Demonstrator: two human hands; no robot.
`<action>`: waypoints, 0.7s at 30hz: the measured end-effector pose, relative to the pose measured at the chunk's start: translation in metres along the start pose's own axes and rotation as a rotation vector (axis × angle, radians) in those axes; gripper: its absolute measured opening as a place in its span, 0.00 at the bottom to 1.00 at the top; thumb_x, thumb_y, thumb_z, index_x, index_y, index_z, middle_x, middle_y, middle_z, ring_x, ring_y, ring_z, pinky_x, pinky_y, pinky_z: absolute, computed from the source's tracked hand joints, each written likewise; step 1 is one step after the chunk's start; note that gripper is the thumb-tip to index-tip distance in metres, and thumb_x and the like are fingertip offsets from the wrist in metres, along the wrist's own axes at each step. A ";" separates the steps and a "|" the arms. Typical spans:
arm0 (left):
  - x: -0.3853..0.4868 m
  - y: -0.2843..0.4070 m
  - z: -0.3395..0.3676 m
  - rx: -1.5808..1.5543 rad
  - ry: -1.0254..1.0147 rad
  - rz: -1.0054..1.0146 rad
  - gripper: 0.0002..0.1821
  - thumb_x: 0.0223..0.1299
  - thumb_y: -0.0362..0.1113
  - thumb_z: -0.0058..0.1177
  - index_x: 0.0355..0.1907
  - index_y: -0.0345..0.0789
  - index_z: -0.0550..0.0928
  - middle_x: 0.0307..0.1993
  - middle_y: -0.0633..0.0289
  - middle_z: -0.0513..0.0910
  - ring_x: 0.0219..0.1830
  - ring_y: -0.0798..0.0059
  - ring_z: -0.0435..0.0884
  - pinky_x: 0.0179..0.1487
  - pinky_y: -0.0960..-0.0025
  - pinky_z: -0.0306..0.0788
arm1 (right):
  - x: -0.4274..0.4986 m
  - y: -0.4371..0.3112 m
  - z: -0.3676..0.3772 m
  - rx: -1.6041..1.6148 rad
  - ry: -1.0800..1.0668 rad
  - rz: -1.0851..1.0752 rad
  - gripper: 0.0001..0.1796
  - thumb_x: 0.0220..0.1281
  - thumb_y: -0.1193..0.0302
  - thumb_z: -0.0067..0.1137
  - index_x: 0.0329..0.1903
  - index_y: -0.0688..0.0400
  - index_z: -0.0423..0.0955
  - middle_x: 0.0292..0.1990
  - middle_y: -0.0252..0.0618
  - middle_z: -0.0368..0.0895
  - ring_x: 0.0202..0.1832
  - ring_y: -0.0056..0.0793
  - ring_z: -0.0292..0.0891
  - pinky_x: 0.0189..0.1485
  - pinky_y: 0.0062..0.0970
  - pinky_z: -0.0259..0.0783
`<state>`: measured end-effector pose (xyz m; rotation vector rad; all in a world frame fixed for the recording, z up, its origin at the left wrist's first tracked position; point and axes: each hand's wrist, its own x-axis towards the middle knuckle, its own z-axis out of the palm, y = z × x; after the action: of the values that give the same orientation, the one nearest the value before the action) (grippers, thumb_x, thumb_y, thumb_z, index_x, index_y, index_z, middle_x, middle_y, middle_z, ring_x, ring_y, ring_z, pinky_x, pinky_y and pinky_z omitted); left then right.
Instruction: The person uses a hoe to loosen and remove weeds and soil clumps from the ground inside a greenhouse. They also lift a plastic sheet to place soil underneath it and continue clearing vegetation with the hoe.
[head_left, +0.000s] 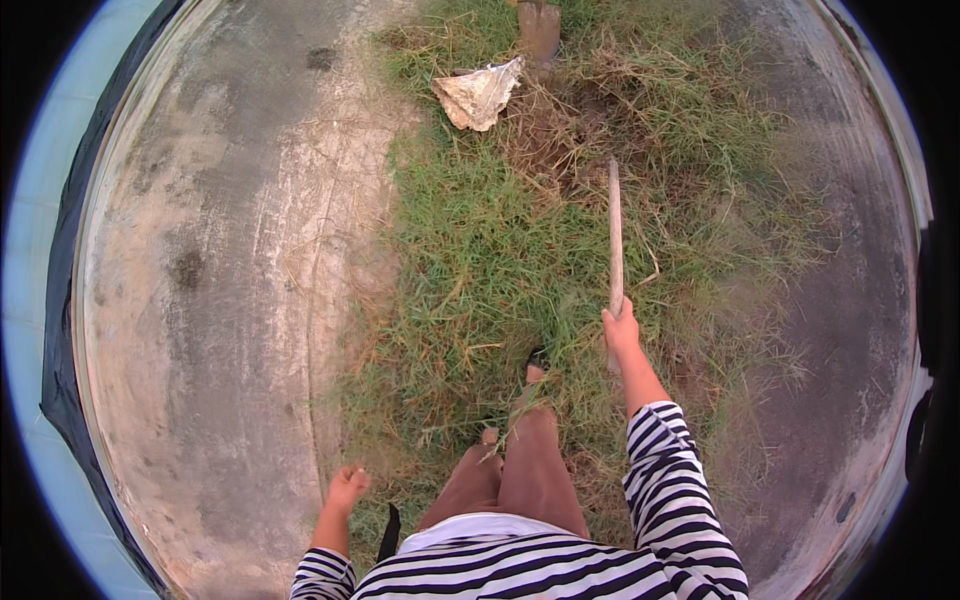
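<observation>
My right hand (622, 326) grips a wooden tool handle (616, 232) near its rear end. The handle points away from me over the grass, and its far end meets a patch of dug brown soil (551, 135). Any tool head there is hidden by soil and dry grass. Low on the left, my left hand (347, 486) hangs by the concrete edge with its fingers curled and nothing visible in them. Just left of the bare soil lies a pale, jagged chunk (478, 94), which looks like stone.
A shovel blade (540, 30) stands at the top, partly cut off. Tangled grass (480, 247) fills the strip where my feet are. Concrete paving (225, 300) runs along the left, and a grey hard surface (847, 315) along the right. Dark sheeting (64, 300) borders the far left.
</observation>
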<state>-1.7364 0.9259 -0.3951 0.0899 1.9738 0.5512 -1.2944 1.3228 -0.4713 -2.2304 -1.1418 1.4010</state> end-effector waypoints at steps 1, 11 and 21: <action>0.000 0.001 0.007 0.063 -0.033 -0.013 0.17 0.58 0.39 0.50 0.44 0.28 0.73 0.32 0.63 0.78 0.30 0.78 0.75 0.35 0.76 0.69 | 0.028 -0.010 0.005 -0.017 0.003 -0.013 0.31 0.54 0.64 0.53 0.59 0.57 0.55 0.39 0.53 0.76 0.40 0.45 0.75 0.43 0.39 0.69; -0.022 -0.029 0.059 0.186 -0.136 -0.207 0.20 0.58 0.41 0.51 0.48 0.29 0.72 0.35 0.60 0.79 0.36 0.76 0.76 0.42 0.73 0.69 | 0.124 0.028 0.068 -0.338 -0.120 0.102 0.28 0.54 0.66 0.53 0.55 0.60 0.52 0.40 0.58 0.74 0.40 0.52 0.74 0.43 0.42 0.69; 0.014 0.076 0.121 0.164 -0.239 -0.006 0.21 0.59 0.41 0.49 0.50 0.30 0.70 0.38 0.60 0.79 0.39 0.76 0.76 0.44 0.72 0.69 | -0.060 0.104 -0.021 -0.224 -0.053 0.153 0.23 0.49 0.68 0.52 0.50 0.55 0.59 0.32 0.56 0.76 0.36 0.53 0.75 0.40 0.41 0.69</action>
<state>-1.6510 1.0395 -0.4185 0.2406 1.7816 0.3559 -1.2405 1.2148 -0.4839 -2.4960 -1.2230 1.4620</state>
